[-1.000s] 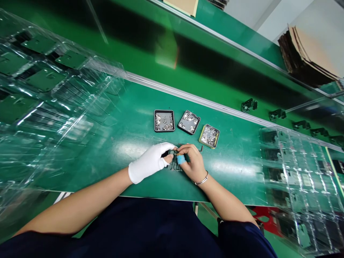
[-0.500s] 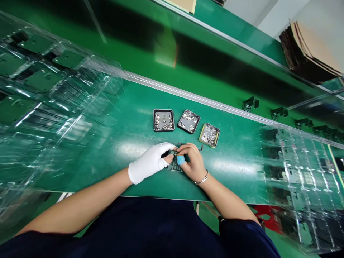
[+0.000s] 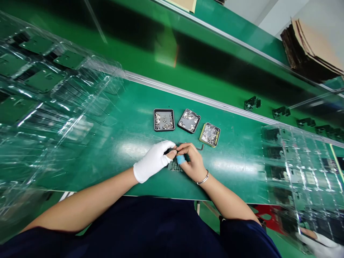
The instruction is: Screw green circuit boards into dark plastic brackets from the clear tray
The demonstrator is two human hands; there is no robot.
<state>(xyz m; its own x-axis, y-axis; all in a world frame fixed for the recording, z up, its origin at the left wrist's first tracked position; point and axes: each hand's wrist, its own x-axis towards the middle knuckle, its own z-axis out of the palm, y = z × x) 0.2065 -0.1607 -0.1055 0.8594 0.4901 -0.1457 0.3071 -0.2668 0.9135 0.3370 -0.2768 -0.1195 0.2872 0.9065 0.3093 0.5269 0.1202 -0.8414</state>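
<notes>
My left hand (image 3: 153,161), in a white glove with bare fingertips, is closed on a small dark green slotted part (image 3: 175,166) at the table's front middle. Meeting it there is my right hand (image 3: 192,162), bare, with a blue wrap on the thumb and a bangle at the wrist. Its thumb and forefinger pinch together at the part's far edge; what lies between them is too small to make out. My fingers cover much of the part. Just behind the right hand lies an L-shaped hex key (image 3: 201,147), partly hidden.
Three shallow trays of small shiny metal pieces stand beyond my hands: left (image 3: 164,129), middle (image 3: 181,125) and yellow-edged (image 3: 201,138). Clear plastic trays with green parts flank me, left (image 3: 80,118) and right (image 3: 291,165). Another person's gloved hand (image 3: 321,245) touches the right stack.
My left hand has shifted slightly right, its thumb now nearer the right fingertips. Another person's gloved hand has appeared at the lower right, where a green part is no longer visible.
</notes>
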